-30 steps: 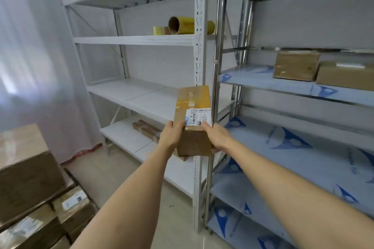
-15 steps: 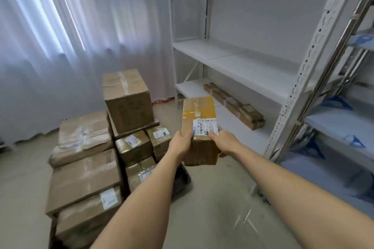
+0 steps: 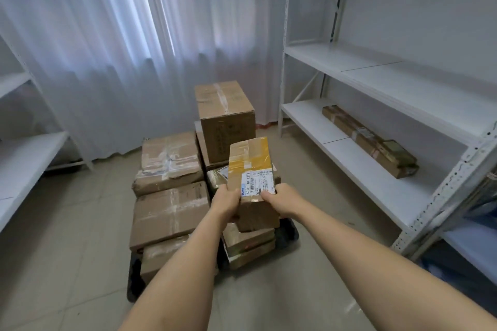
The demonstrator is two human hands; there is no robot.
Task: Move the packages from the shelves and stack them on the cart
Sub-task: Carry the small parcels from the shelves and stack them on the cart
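Head view, carry-and-place step. White curtain [image 3: 113, 43] closes the back of the room; white shelving [image 3: 390, 80] runs along the right, w/ one long flat package [image 3: 369, 141] lying on its lowest board, not yet moved. Centre floor: low dark cart [image 3: 289, 232], mostly hidden under stacked packages [image 3: 169, 188], flat ones on the left side and a tall box [image 3: 224, 118] standing at the far end.

Carried package [image 3: 251, 183], brown w/ yellow tape and a white label, is held over the near-right part of the load, above a lower pair of small parcels [image 3: 248, 244]; whether it touches them cannot be told. Left hand [image 3: 226, 203] grips its near-left edge, thumb on top; right hand [image 3: 283, 200] grips the near-right edge likewise, fingers curled beneath.

Likely best practice: lower it flat onto the small parcels, edges squared to them, label up. Let go only once it sits w/o rocking; that low stack looks narrow, so an off-centre drop could tip it toward the cart's edge.
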